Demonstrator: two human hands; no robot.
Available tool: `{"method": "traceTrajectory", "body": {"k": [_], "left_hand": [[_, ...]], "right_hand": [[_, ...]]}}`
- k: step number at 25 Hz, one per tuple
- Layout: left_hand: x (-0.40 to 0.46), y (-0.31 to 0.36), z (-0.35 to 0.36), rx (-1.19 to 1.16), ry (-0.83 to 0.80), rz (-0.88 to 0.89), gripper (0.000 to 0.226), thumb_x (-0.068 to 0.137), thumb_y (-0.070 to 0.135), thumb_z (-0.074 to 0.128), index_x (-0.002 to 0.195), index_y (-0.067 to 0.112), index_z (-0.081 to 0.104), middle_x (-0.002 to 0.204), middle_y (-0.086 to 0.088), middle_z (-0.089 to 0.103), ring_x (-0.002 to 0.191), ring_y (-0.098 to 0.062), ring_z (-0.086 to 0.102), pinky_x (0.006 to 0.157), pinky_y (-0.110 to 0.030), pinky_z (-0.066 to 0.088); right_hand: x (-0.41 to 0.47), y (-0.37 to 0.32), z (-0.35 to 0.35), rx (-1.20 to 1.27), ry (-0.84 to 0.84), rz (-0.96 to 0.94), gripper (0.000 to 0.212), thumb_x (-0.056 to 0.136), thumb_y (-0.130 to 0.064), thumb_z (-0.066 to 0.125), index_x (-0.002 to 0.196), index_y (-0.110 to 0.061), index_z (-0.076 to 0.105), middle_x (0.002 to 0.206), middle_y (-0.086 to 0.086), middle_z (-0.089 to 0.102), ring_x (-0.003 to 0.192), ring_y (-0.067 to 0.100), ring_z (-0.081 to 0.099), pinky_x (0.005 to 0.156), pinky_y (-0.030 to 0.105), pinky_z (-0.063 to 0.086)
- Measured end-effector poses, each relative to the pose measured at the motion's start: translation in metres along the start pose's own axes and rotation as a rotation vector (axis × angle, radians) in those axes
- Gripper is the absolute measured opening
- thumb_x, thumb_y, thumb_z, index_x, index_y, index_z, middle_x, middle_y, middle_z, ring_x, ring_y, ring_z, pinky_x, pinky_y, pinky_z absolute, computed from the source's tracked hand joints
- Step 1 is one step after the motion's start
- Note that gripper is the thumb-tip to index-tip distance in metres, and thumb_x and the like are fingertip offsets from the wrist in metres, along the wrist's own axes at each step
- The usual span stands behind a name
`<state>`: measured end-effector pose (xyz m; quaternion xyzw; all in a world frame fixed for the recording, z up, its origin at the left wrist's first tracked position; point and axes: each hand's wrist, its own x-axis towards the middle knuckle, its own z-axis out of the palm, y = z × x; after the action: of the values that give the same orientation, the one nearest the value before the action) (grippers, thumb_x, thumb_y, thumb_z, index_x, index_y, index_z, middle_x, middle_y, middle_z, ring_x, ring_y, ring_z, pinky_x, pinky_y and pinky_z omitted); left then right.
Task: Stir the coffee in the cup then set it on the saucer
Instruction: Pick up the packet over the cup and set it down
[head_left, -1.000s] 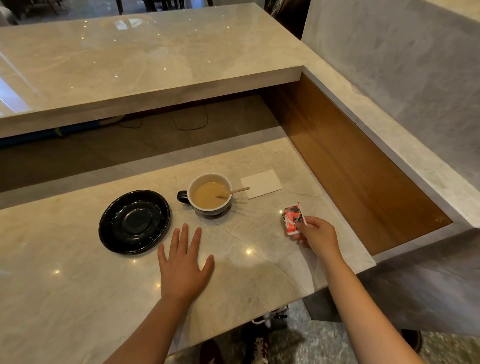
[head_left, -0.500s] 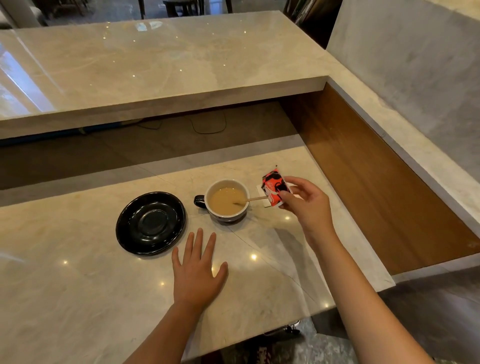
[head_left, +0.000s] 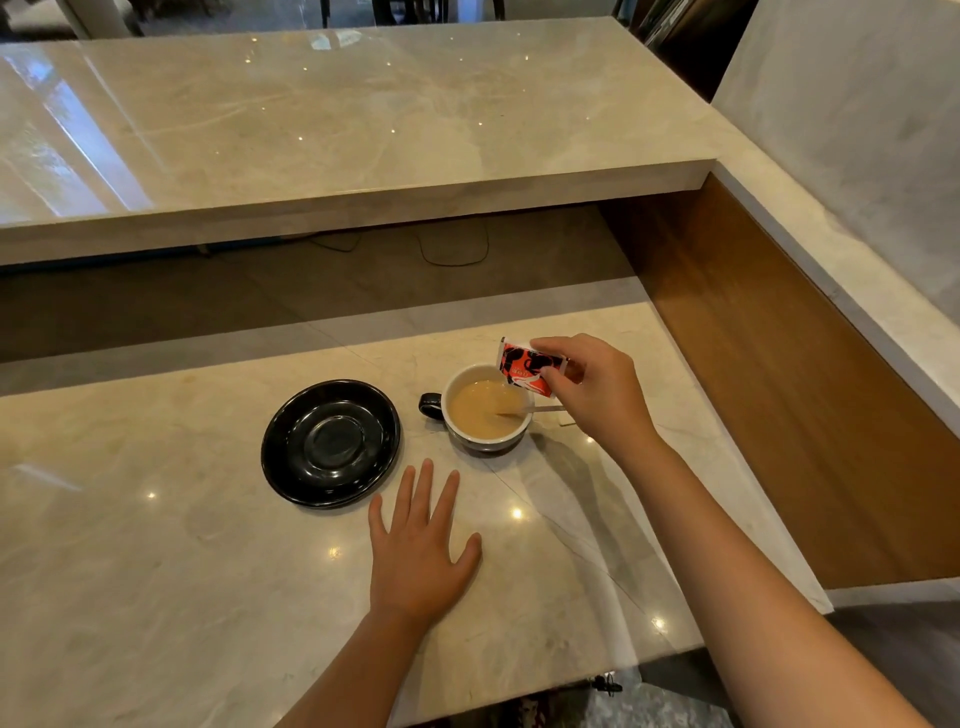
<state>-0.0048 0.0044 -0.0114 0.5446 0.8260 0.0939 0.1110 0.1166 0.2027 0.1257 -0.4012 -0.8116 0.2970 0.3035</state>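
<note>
A dark cup (head_left: 485, 441) with a white inside holds light brown coffee and stands on the marble counter, handle to the left. A thin wooden stirrer (head_left: 524, 412) leans in it, pointing right. My right hand (head_left: 597, 395) pinches a red and black sachet (head_left: 524, 370) tilted over the cup's right rim. An empty black saucer (head_left: 331, 441) lies just left of the cup. My left hand (head_left: 418, 545) rests flat on the counter in front of the cup, fingers spread.
The lower marble counter (head_left: 156, 571) ends close on the right, beside a brown wooden panel (head_left: 805, 389). A higher marble ledge (head_left: 337, 135) runs across the back. Cables lie in the dark gap beneath it.
My right hand picked the sachet up from the counter at the right and carried it up and left until it tilts over the cup. The left hand stayed flat.
</note>
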Motion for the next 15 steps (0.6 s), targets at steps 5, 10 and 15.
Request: {"method": "traceTrajectory", "body": {"k": [5,10,15], "left_hand": [[0.001,0.0,0.001,-0.004,-0.002,0.002,0.072,0.085,0.066,0.021,0.147,0.037,-0.001,0.158,0.002,-0.008,0.142,-0.016,-0.017,0.111,-0.05,-0.015],[0.001,0.0,0.001,0.006,-0.012,-0.002,0.071,0.086,0.067,0.019,0.146,0.039,-0.006,0.157,0.003,-0.013,0.141,-0.015,-0.021,0.111,-0.049,-0.017],[0.0,0.003,-0.001,0.001,-0.012,0.007,0.071,0.086,0.065,0.021,0.148,0.036,0.0,0.158,0.001,-0.009,0.142,-0.016,-0.019,0.113,-0.052,-0.012]], "right_hand": [[-0.001,-0.001,0.006,-0.083,-0.034,-0.035,0.03,0.082,-0.003,0.063,0.111,-0.012,0.065,0.101,0.011,0.069,0.089,0.02,0.06,0.075,0.025,0.048],[-0.002,0.001,0.008,0.15,0.056,0.19,0.028,0.082,-0.002,0.063,0.109,-0.011,0.065,0.108,0.01,0.067,0.096,0.017,0.059,0.076,0.019,0.049],[-0.008,0.011,-0.008,0.825,0.155,0.581,0.021,0.083,-0.005,0.063,0.102,-0.013,0.06,0.1,0.014,0.068,0.079,0.018,0.068,0.064,0.026,0.056]]}}
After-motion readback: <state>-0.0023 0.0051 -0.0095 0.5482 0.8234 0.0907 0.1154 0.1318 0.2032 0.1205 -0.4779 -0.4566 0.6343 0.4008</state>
